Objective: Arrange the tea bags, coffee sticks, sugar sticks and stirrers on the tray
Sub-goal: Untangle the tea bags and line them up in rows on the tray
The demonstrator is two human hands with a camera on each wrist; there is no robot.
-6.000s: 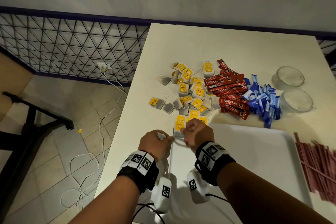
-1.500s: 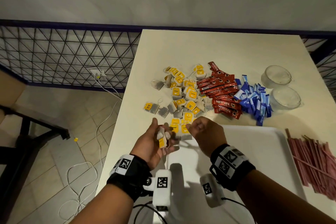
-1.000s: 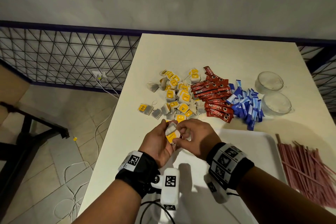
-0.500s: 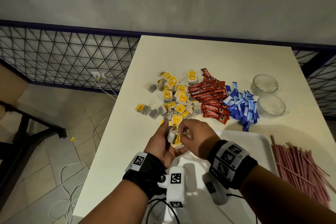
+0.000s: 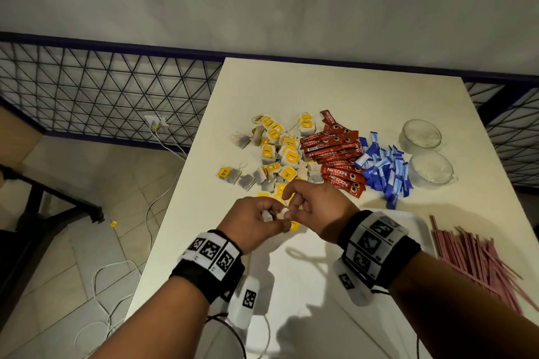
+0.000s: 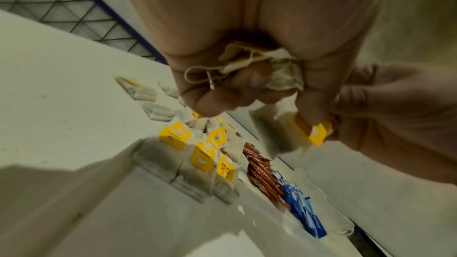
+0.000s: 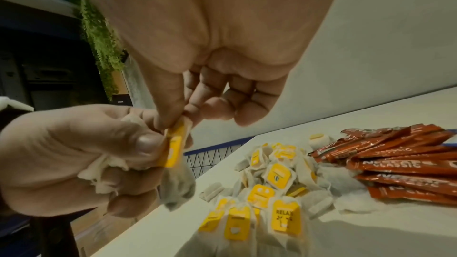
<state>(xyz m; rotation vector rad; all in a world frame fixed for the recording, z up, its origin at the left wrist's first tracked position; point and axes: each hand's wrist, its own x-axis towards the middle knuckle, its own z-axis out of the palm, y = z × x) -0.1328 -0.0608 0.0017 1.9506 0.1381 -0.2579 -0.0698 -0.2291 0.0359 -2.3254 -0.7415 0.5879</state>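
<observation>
My left hand [image 5: 256, 220] holds a crumpled bunch of tea bags [image 6: 277, 65] in its curled fingers, above the white tray's [image 5: 309, 285] far left corner. My right hand [image 5: 309, 207] pinches a yellow-tagged tea bag [image 7: 174, 149] between thumb and forefinger, right against the left hand [image 7: 74, 155]. A few tea bags [image 6: 197, 173] lie side by side at the tray's edge. The tea bag pile [image 5: 280, 154] sits on the table beyond, with red coffee sticks [image 5: 335, 157], blue sugar sticks [image 5: 385, 169] and pink stirrers [image 5: 481, 262] to its right.
Two clear glass cups [image 5: 421, 137] [image 5: 431, 169] stand at the table's right. The cream table [image 5: 320, 90] ends at its left edge over a tiled floor with white cables [image 5: 163, 198]. A black wire grid fence [image 5: 102, 96] runs behind.
Both hands stayed together over the tray's far left corner, working tea bags. The left hand turned from palm-up to curled round its bunch; the right now pinches one bag at it.
</observation>
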